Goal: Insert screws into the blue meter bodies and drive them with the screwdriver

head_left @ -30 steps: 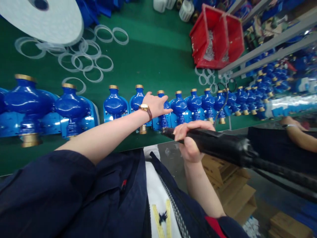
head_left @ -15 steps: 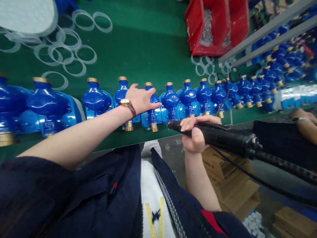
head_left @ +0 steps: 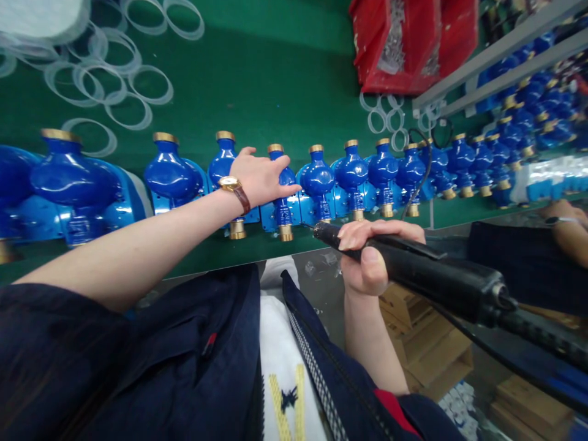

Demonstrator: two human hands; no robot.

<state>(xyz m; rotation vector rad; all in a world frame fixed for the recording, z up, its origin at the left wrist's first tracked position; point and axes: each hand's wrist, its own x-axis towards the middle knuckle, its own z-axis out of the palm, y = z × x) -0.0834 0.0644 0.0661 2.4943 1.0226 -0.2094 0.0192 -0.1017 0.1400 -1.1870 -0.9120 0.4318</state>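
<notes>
A long row of blue water meter bodies (head_left: 316,179) with brass ends lies across the green table (head_left: 275,92). My left hand (head_left: 260,177), with a wristwatch on the wrist, rests flat on top of one blue meter body (head_left: 282,211) near the middle of the row. My right hand (head_left: 367,257) grips a black powered screwdriver (head_left: 432,272) by its barrel. The tool's tip points left, just in front of the table's near edge below the meter next to my left hand. A thick black hose runs off the tool to the right.
Several clear plastic rings (head_left: 114,92) lie at the back left, more (head_left: 383,119) below a red bin (head_left: 413,43) holding metal parts. A grey rail (head_left: 487,67) crosses the right. Another person's arm (head_left: 567,223) shows at far right. Cardboard boxes (head_left: 427,343) sit under the table.
The view has shifted, so the row of meters sits higher and further left. My right hand with the screwdriver has moved slightly right and the tip has come nearer the meters. My left hand stays on the same meter.
</notes>
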